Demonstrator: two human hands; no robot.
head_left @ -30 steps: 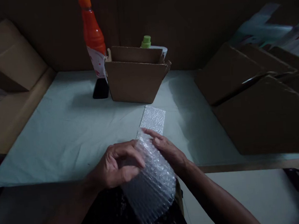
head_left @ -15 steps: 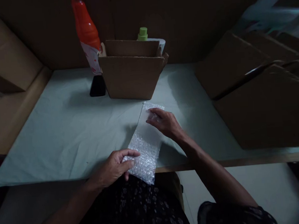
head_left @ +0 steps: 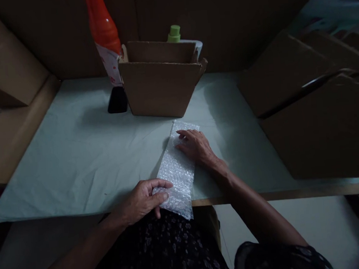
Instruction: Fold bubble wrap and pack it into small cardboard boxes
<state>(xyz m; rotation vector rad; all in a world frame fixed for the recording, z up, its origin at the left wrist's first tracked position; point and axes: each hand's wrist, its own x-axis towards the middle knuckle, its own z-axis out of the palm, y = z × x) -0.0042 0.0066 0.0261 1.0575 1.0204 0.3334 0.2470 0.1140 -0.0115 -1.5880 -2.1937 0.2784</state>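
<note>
A strip of clear bubble wrap lies at the table's front, its near end hanging slightly past the edge. My left hand grips its near left corner, with thumb and forefinger on top and other fingers underneath. On the far part of the wrap rests my right hand, palm down, fingers stretched out and thumb apart. Whether anything is inside the wrap I cannot tell.
An open cardboard box stands behind the wrap. Beside it are an orange bottle, a black phone and a green-capped bottle. More cardboard boxes stand left and right. Pale green cloth covers the table.
My right hand has flattened onto the wrap, its fingers lower and more stretched out. The wrap lies flatter. My left hand keeps its hold, and the view has shifted slightly.
</note>
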